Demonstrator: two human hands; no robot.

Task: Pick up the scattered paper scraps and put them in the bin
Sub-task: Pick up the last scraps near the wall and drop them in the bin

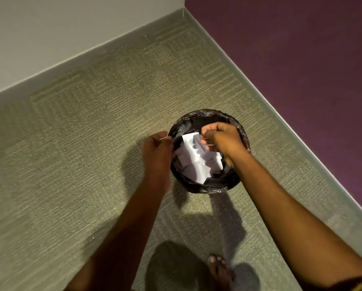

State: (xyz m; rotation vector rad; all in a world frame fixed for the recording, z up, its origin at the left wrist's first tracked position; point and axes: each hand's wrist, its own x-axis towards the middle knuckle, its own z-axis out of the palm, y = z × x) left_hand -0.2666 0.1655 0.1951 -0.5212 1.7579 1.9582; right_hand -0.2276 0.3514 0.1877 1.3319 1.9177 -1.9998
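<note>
A small round bin [209, 112] lined with a black bag stands on the carpet near the room's corner. Several white paper scraps [193, 162] lie piled inside it. My left hand [157, 150] is at the bin's left rim, fingers pinched together, with a thin white sliver of a paper scrap [164, 138] showing edge-on at its fingertips. My right hand [222, 139] hovers over the bin's opening, fingers curled, and thin white paper edges [210, 144] show under them. No scraps are visible on the carpet.
Green-grey carpet [91, 143] surrounds the bin. A white wall [60, 28] runs along the far left, and a purple wall [301, 59] with a pale skirting board runs to the right of the bin. My bare foot [220, 269] stands below the bin.
</note>
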